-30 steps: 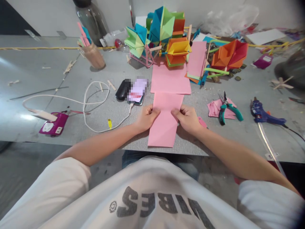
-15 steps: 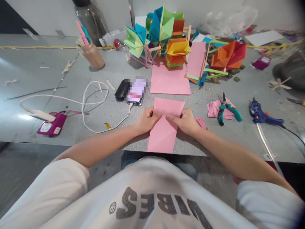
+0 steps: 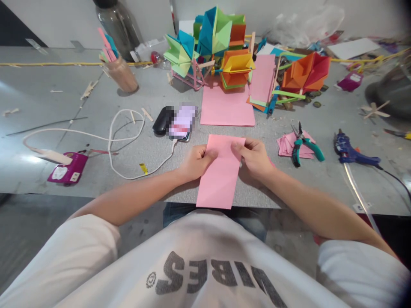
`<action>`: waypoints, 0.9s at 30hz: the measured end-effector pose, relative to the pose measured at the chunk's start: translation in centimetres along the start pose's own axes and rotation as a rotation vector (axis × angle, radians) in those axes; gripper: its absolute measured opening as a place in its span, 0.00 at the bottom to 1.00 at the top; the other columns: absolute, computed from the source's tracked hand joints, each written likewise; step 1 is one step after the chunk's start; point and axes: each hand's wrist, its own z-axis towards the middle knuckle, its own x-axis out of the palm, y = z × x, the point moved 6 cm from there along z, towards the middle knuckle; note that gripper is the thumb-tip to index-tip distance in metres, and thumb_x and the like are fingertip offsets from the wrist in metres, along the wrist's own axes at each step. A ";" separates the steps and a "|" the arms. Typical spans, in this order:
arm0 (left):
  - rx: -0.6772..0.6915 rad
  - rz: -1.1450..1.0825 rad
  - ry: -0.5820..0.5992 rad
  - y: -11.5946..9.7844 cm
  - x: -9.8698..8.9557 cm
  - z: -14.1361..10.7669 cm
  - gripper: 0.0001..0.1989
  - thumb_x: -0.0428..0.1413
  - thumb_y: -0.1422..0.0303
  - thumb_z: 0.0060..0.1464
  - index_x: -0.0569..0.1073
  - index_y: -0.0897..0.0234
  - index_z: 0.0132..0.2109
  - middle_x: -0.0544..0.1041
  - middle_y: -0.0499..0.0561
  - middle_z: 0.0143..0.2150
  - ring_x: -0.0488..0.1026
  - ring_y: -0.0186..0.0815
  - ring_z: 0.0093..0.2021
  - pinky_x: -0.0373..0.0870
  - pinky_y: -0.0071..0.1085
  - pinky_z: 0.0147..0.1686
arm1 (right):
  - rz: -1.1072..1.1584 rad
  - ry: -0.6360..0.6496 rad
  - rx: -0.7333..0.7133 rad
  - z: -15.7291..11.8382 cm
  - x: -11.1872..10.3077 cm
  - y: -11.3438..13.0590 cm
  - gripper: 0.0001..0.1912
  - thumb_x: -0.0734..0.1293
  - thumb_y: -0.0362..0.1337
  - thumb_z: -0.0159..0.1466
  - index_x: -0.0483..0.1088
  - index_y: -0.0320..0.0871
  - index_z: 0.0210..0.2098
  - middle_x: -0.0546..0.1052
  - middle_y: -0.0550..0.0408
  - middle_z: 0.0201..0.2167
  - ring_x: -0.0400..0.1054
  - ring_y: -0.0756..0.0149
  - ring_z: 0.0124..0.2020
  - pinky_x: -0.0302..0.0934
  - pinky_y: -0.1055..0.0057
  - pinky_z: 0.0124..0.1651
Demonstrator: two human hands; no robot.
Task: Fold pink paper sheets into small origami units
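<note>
A long pink sheet of paper lies tilted between my hands, its lower end reaching past the table's front edge. My left hand grips its left side, thumb on top and fingers underneath. At the upper right corner, my right hand pinches the paper between thumb and fingers. Just beyond it is a stack of larger pink paper. To the right, teal-handled pliers rest on small pink paper pieces.
Folded paper shapes stand at the back. A phone, a black case and a white cable lie left. A blue glue gun is at right. A jar and a dark bottle stand back left.
My right hand has shifted up the paper's edge to its upper right corner. My left hand keeps its grip on the left side. The paper looks flatter now.
</note>
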 end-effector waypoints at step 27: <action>-0.040 -0.524 -0.056 0.1 -0.5 0.7 0.22 0.82 0.51 0.50 0.90 0.60 0.45 0.89 0.52 0.41 0.81 0.35 0.37 0.77 0.31 0.39 | 0.030 0.007 0.036 0.3 0.0 0.8 0.14 0.84 0.46 0.54 0.83 0.51 0.37 0.82 0.59 0.31 0.67 0.67 0.28 0.61 0.67 0.33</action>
